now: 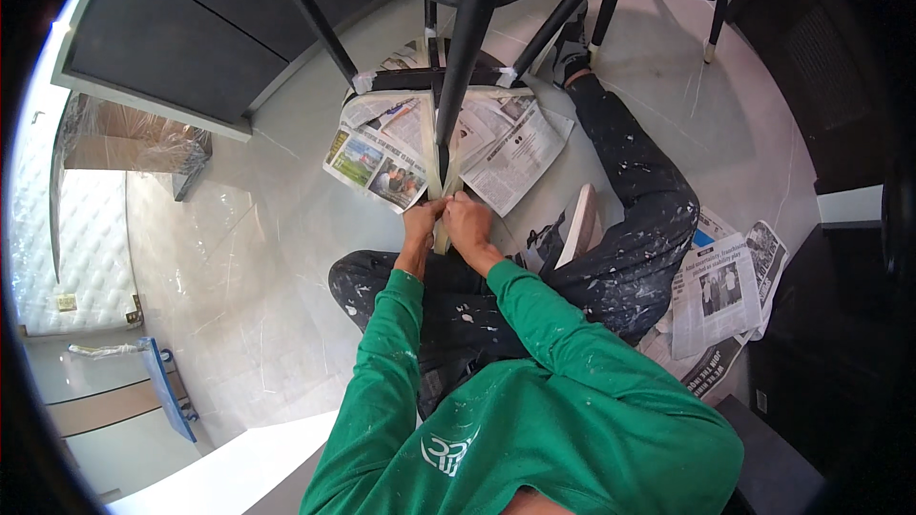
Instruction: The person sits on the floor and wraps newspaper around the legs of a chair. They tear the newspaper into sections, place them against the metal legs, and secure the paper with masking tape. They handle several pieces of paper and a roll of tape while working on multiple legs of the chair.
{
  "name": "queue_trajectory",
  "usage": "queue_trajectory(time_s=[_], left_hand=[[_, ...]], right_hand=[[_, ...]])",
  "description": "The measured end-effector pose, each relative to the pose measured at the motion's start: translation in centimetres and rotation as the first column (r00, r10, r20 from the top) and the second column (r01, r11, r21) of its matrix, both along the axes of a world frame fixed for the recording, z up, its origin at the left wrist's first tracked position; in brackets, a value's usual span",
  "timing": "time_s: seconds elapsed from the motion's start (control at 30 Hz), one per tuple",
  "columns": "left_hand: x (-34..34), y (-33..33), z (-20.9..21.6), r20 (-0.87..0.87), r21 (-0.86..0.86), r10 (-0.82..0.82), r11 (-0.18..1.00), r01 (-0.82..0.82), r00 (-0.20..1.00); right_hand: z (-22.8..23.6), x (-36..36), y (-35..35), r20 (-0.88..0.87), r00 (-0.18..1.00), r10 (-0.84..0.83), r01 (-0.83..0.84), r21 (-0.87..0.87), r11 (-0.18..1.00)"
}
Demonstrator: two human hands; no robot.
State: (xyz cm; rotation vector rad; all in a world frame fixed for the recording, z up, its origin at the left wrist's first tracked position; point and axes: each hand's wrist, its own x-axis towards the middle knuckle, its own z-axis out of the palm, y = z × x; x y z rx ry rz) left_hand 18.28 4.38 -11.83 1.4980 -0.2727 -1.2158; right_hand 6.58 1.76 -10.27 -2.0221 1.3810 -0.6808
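Both my hands meet at the near edge of newspaper sheets taped around a black chair with long dark legs. A cream strip of masking tape runs down the paper on each side of the nearest leg and continues below my fingers. My left hand is closed, its fingertips pinching at the tape. Close against it, my right hand is closed too, with fingers bent over the same spot. What exactly lies under the fingertips is partly hidden.
Loose newspapers lie by my right knee. At the upper right stand other dark legs. To the left are a plastic-wrapped box, a white quilted mattress-like panel and a blue wheeled dolly. A dark cabinet borders the upper left.
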Motion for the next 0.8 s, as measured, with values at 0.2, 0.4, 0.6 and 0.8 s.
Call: queue_trajectory(time_s=[0.2,0.4,0.6,0.8], left_hand=[[-0.1,-0.2,0.6,0.082,0.116,-0.021,0.993,0.012,0.996],[0.3,-0.2,0.4,0.09,0.028,-0.017,1.0,0.015,0.996],[0.8,0.7,-0.6,0.169,0.0,-0.035,0.999,0.036,0.985],[0.3,0.6,-2.0,0.242,-0.053,0.01,0.999,0.002,0.97]], right_hand=[[1.2,-0.8,1.1,0.082,0.987,0.139,-0.137,-0.04,0.99],[3.3,-3.4,2.9,0.385,0.923,0.013,-0.06,0.112,0.992],[3.5,-6.2,1.2,0.303,0.944,0.129,-0.161,0.082,0.983],[1.2,-7.1,2.2,0.123,0.942,0.313,-0.323,0.079,0.943]])
